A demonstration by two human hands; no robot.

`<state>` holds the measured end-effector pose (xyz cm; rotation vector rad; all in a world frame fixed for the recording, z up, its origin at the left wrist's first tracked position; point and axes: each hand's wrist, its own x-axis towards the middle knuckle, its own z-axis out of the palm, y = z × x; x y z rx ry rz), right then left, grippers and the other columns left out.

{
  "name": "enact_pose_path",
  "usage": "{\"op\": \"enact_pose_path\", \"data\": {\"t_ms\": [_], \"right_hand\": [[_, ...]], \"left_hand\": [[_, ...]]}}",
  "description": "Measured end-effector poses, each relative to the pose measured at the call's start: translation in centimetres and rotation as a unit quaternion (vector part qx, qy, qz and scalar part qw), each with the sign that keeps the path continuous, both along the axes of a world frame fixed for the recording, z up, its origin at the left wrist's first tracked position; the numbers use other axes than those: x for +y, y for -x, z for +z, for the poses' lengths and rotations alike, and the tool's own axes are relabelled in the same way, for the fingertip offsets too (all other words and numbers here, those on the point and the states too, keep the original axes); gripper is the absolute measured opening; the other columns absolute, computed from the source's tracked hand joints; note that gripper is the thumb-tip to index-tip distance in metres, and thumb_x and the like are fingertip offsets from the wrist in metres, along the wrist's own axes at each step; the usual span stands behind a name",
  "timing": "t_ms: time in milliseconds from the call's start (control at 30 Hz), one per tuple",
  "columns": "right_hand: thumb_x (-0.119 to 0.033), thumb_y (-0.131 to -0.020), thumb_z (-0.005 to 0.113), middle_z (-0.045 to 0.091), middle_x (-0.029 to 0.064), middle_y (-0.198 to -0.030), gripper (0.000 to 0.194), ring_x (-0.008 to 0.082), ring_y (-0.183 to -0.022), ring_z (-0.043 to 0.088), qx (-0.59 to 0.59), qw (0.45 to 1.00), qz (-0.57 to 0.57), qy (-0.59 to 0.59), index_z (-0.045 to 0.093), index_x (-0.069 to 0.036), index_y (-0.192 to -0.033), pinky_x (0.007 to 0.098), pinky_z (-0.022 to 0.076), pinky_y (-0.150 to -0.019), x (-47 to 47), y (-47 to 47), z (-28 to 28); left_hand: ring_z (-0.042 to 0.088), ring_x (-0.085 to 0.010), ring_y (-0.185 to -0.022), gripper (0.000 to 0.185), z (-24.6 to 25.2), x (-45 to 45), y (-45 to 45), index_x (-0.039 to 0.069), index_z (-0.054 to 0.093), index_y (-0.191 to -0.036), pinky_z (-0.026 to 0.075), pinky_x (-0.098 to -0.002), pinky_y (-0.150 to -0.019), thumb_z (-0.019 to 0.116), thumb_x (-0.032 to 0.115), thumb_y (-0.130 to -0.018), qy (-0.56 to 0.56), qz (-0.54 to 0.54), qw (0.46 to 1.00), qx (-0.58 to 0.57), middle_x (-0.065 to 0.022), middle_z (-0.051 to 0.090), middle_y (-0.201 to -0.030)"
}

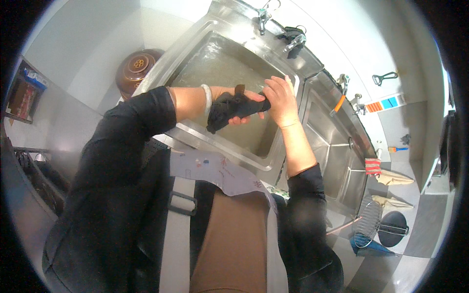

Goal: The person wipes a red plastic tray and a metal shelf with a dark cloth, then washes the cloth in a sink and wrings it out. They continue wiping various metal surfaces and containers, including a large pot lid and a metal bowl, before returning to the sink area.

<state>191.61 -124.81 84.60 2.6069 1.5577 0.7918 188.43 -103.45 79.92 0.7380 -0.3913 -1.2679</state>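
My left hand [253, 96] is wrapped around a soft black bundle [229, 110], which could be wet cloth; its exact kind cannot be told. A small brown flap sticks up from its upper side. At the bundle's right end, the fingers of my right hand [281, 99] are closed over it, near the left thumb. Both hands are above a stainless steel sink basin [272, 161] holding cloudy water [205, 69]. A pale bangle [207, 99] circles my left wrist.
Two taps [263, 20] [295, 44] rise behind the basin. A second steel basin [322, 143] adjoins on the right. A brown lidded jar [137, 69] stands left of the sink. On the right wall are an orange-handled tool [340, 102], a peeler [384, 77] and a wire strainer [367, 223].
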Motion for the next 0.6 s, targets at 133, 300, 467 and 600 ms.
{"op": "enact_pose_path", "data": {"t_ms": [133,300,467,600], "right_hand": [[-0.006,-0.063,0.067,0.063,0.0034,-0.102,0.034,0.0274,-0.095,0.061,0.016,1.000,0.001,-0.004,0.060,-0.011,-0.096,0.0389,0.0505,-0.080,-0.3,-0.1,2.1],[-0.006,-0.064,0.067,0.061,0.0043,-0.094,0.037,0.0281,-0.091,0.061,0.062,0.993,-0.092,0.045,0.061,-0.014,-0.099,0.0418,0.0509,-0.072,-0.2,1.2,1.7],[-0.012,-0.078,0.061,0.062,0.0124,-0.092,0.023,0.0364,-0.084,0.064,0.174,0.955,-0.239,0.006,0.058,-0.013,-0.100,0.0457,0.0514,-0.070,0.1,1.7,-1.9],[-0.018,-0.077,0.063,0.068,0.0170,-0.085,0.022,0.0322,-0.084,0.066,0.325,0.868,-0.337,-0.164,0.062,-0.006,-0.096,0.0398,0.0495,-0.072,1.3,2.5,-5.5]], "left_hand": [[0.058,-0.0159,-0.050,0.052,1.8,0.4,-0.1,0.007,0.051,-0.122,0.044,-0.0273,-0.042,0.059,0.047,-0.090,-0.168,0.030,0.976,-0.139,-0.0080,0.059,-0.066],[0.063,-0.0192,-0.060,0.062,3.1,0.7,-0.2,0.004,0.045,-0.130,0.049,-0.0306,-0.051,0.073,0.030,-0.081,-0.335,0.071,0.799,-0.495,-0.0091,0.063,-0.072],[0.067,-0.0318,-0.070,0.064,3.1,1.0,-0.4,0.007,0.040,-0.133,0.053,-0.0419,-0.061,0.070,0.027,-0.080,-0.421,0.134,0.598,-0.669,-0.0163,0.067,-0.081],[0.067,-0.0357,-0.078,0.047,2.3,1.2,-1.2,0.010,0.046,-0.124,0.052,-0.0465,-0.065,0.064,0.019,-0.081,-0.455,0.127,0.494,-0.730,-0.0183,0.068,-0.082]]}}
